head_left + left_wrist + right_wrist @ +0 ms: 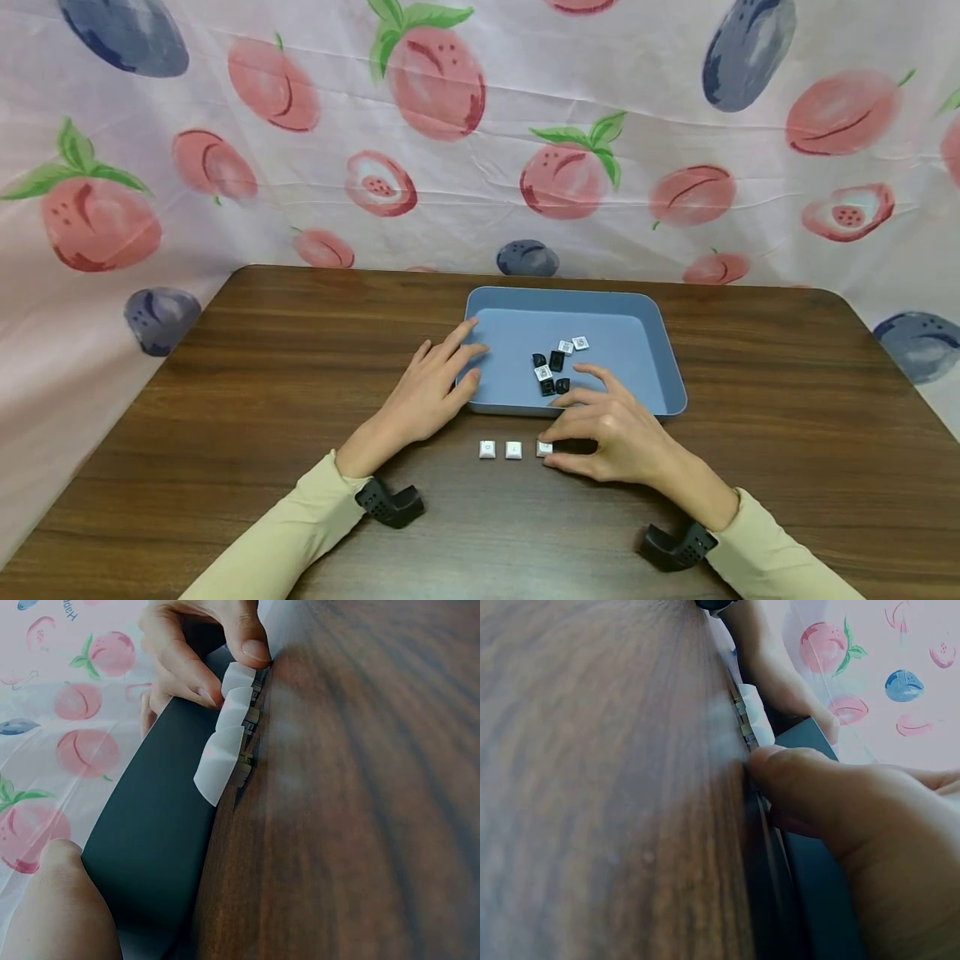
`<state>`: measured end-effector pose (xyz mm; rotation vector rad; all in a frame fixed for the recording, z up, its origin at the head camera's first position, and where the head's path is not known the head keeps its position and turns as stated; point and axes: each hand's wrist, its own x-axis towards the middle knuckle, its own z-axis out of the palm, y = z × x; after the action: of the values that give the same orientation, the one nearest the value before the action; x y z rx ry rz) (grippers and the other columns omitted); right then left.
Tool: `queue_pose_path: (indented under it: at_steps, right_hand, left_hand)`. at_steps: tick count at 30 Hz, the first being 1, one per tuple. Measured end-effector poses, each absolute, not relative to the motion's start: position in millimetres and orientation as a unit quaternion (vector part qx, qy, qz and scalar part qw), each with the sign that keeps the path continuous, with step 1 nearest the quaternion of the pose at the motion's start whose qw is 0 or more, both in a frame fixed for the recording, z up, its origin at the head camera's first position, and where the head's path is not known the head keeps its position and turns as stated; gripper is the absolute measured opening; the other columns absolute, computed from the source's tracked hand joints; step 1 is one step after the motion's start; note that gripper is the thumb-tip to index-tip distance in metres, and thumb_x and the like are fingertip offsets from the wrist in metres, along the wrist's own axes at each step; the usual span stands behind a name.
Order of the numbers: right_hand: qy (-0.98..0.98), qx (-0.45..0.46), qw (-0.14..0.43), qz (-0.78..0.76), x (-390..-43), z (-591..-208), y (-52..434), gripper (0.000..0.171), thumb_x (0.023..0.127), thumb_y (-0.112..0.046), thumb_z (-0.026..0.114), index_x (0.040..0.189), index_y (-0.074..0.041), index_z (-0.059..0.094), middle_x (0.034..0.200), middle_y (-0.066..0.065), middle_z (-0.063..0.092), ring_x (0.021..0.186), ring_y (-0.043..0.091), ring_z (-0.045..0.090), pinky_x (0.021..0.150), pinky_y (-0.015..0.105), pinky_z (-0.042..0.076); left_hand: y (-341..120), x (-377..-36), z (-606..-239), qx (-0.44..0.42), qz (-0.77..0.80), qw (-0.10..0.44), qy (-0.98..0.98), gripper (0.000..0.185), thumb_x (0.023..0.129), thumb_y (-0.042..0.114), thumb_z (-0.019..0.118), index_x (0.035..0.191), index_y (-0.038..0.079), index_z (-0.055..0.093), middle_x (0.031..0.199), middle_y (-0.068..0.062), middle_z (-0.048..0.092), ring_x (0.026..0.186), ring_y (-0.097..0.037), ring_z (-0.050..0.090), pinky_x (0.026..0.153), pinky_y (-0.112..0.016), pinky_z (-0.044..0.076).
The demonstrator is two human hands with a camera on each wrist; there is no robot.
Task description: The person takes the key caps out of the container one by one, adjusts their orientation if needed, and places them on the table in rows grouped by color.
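Three white keycaps stand in a row on the table in front of the blue tray (pixel 570 410): a left keycap (pixel 487 450), a middle keycap (pixel 513 451) and a right keycap (pixel 543 449). My right hand (pixel 615 433) pinches the right keycap between thumb and forefinger, its other fingers reaching over the tray's front rim. In the left wrist view, small switch-like parts (pixel 246 761) show under the white caps. My left hand (pixel 431 387) rests at the tray's left edge, fingers extended over the rim and holding nothing. The right thumb (pixel 795 776) hides the pinched keycap in the right wrist view.
Inside the tray lie several small pieces, among them a white piece (pixel 581 342) and a black piece (pixel 557 361). The brown wooden table (pixel 300 350) extends to both sides. A fruit-print cloth (pixel 465 208) hangs behind its far edge.
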<state>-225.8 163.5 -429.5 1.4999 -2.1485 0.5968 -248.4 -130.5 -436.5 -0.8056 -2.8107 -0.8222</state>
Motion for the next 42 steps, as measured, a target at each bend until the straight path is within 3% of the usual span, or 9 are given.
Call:
queue_pose_path:
  at_steps: [30,38,42]
  right_hand:
    - [-0.783,0.537,0.221,0.224,-221.7,-431.6,162.9,0.023,0.075,-0.039,0.091,0.094,-0.029,0.081,0.087,-0.021,0.075,0.096,0.010,0.071,0.101,0.054,0.043]
    - [-0.758,0.528,0.214,0.319,-222.6,-433.1,162.6,0.016,0.089,-0.033,0.081,0.097,-0.020,0.081,0.093,-0.012,0.077,0.095,0.010,0.072,0.101,0.052,0.044]
    - [-0.728,0.509,0.213,0.407,-224.6,-431.5,161.6,0.013,0.093,-0.021,0.076,0.101,-0.011,0.079,0.100,-0.001,0.077,0.096,0.015,0.071,0.100,0.037,0.049]
  left_hand:
    - [-130.1,-245.4,-439.5,-0.263,-0.275,0.054,-0.923,0.040,0.110,0.035,0.041,0.142,0.017,0.056,0.170,0.000,0.023,0.151,-0.026,0.035,0.118,-0.070,0.018]
    - [-130.4,-245.1,-440.1,-0.261,-0.274,0.052,-0.924,0.042,0.110,0.038,0.038,0.142,0.017,0.057,0.170,0.001,0.023,0.151,-0.025,0.036,0.118,-0.070,0.019]
    - [-131.4,-245.3,-440.5,-0.262,-0.273,0.057,-0.924,0.042,0.110,0.037,0.039,0.142,0.018,0.057,0.170,0.000,0.024,0.150,-0.025,0.037,0.117,-0.070,0.019]
